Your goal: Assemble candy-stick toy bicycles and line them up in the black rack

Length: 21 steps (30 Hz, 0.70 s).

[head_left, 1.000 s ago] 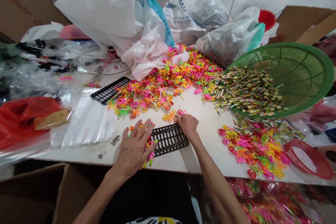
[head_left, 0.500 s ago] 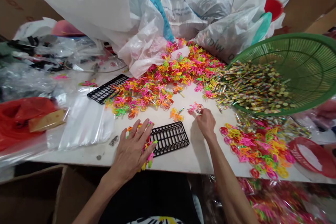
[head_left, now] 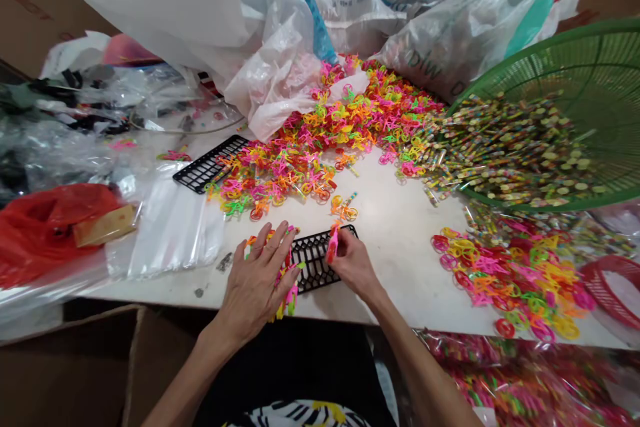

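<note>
My left hand (head_left: 257, 280) lies flat with fingers spread on a row of small coloured plastic toy bicycles (head_left: 287, 293) set in the left part of a black plastic grid tray (head_left: 314, 260) at the table's near edge. My right hand (head_left: 353, 263) is closed on a pink toy bicycle (head_left: 332, 244), holding it upright over the middle of the tray. A big heap of neon toy bicycles (head_left: 320, 147) lies just beyond the tray.
A second black grid tray (head_left: 207, 165) lies at the left of the heap. A tilted green basket (head_left: 575, 113) spills wrapped sticks. Another toy pile (head_left: 505, 273) sits right, by a red basket (head_left: 613, 290). Clear bags (head_left: 170, 227), a red bag (head_left: 45, 227) and large plastic bags (head_left: 210, 7) crowd the left and back.
My right hand picked a pink toy bicycle from the table at the right and brought it back over the black tray. My left hand has stayed on the row of toys.
</note>
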Motion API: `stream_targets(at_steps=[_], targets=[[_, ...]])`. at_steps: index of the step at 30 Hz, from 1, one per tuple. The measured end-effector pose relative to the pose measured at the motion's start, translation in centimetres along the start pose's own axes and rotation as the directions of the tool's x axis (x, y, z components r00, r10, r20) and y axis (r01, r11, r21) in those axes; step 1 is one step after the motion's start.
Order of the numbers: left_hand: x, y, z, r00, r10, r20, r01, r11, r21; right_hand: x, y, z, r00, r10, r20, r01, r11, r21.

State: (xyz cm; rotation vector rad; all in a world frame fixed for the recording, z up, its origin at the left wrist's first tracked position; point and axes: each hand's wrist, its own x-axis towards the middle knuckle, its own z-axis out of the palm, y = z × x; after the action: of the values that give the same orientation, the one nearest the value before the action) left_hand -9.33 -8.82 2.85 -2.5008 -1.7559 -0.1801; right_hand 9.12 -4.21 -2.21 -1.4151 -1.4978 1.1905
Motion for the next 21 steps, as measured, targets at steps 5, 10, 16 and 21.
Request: stream_targets(at_steps=[5, 10, 16, 21], targets=[[0.0, -0.1, 0.2, 1.000, 0.012, -0.020, -0.012, 1.000, -0.023, 1.3, -0.3, 3.7, 0.993, -0.076, 0.091, 0.078, 0.997, -0.016], [-0.1, -0.1, 0.3, 1.000, 0.005, -0.004, -0.005, 1.000, -0.030, 2.6, -0.8, 3.5, 0.958, -0.160, 0.238, 0.219, 0.945, -0.244], [0.2, 0.2, 0.0, 1.000, 0.019, 0.021, -0.018, 1.000, -0.022, 2.3, -1.9, 3.7, 0.905, -0.143, 0.402, 0.364, 0.750, -0.553], [0.3, 0.2, -0.2, 1.000, 0.028, 0.006, -0.028, 0.999, -0.019, 4.9, -2.1, 1.1, 0.887, -0.112, 0.447, 0.386, 0.711, -0.587]])
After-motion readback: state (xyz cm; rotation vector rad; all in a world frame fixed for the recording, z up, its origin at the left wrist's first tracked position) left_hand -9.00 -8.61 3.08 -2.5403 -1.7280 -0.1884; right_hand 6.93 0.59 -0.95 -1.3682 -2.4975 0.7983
